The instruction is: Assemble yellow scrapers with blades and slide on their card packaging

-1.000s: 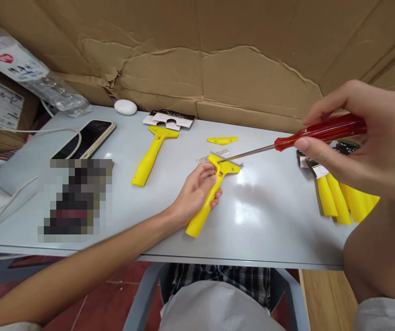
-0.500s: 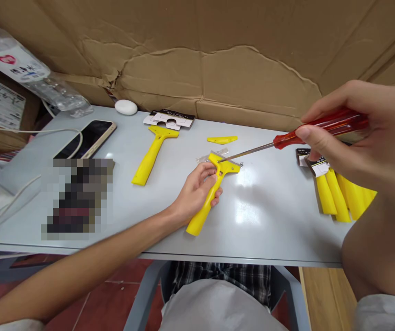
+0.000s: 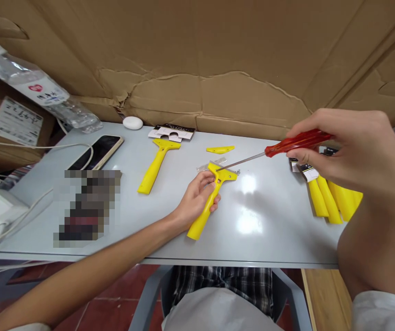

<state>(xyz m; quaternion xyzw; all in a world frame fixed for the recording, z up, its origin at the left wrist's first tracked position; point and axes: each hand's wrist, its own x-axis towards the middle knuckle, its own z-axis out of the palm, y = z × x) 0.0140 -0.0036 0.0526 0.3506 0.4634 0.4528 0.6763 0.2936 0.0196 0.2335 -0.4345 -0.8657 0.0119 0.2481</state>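
My left hand is wrapped round the neck of a yellow plastic scraper, its head tilted up and away from me. In my right hand is a screwdriver with a clear red handle, gripped between thumb and fingers. The screwdriver's tip meets the left part of the scraper's head, where a screw hole seems to lie. Just beyond the head are a small clear packet and a loose yellow cover piece. Small metal screws lie by the head's right end.
A second yellow scraper lies to the left, below black-and-white card packaging. More scrapers sit at the right. A phone, white oval case, plastic bottle and cables occupy the left. Cardboard walls the back.
The view has shifted slightly, so the table sits lower in it. My right hand and the screwdriver handle have turned a little; the tip stays on the scraper's head. My left hand keeps its hold.
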